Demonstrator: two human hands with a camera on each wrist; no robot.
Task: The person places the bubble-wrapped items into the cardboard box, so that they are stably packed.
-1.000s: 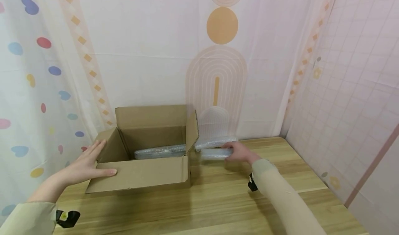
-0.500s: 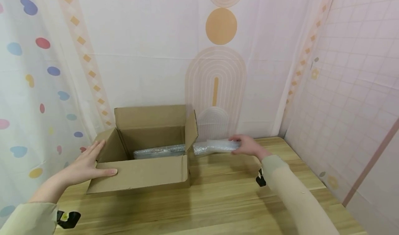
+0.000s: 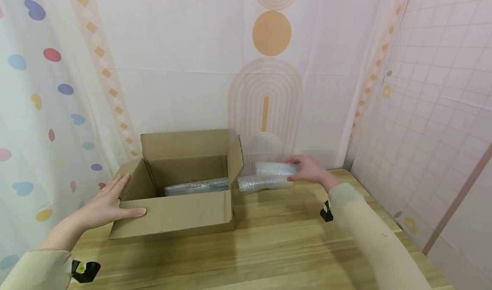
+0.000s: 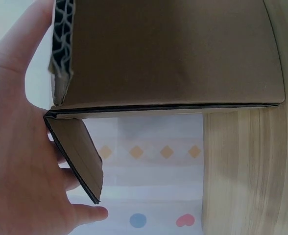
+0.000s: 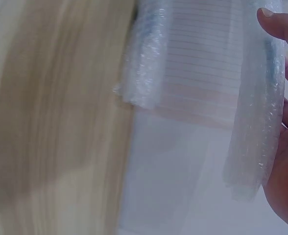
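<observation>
An open brown cardboard box (image 3: 173,215) stands on the wooden table, with one bubble-wrapped packet (image 3: 196,186) lying inside it. My left hand (image 3: 111,200) lies flat with straight fingers against the box's left flap (image 4: 78,156) and front corner. Right of the box, my right hand (image 3: 309,170) grips a bubble-wrapped packet (image 3: 274,168) by its right end and holds it a little above the table. A second bubble-wrapped packet (image 3: 261,183) lies on the table just below it. The right wrist view shows the held packet (image 5: 256,107) against my fingers (image 5: 286,34) and the lying packet (image 5: 149,63).
The wooden table (image 3: 269,247) runs out to the front and right of the box. Patterned curtains (image 3: 184,68) hang close behind the box and along the left, and a gridded wall (image 3: 434,110) closes the right side. The box's right flap (image 3: 235,159) stands upright.
My right hand has lifted a bubble-wrapped packet off the table, carrying it up and rightward, away from the one still lying there. My left hand has not moved.
</observation>
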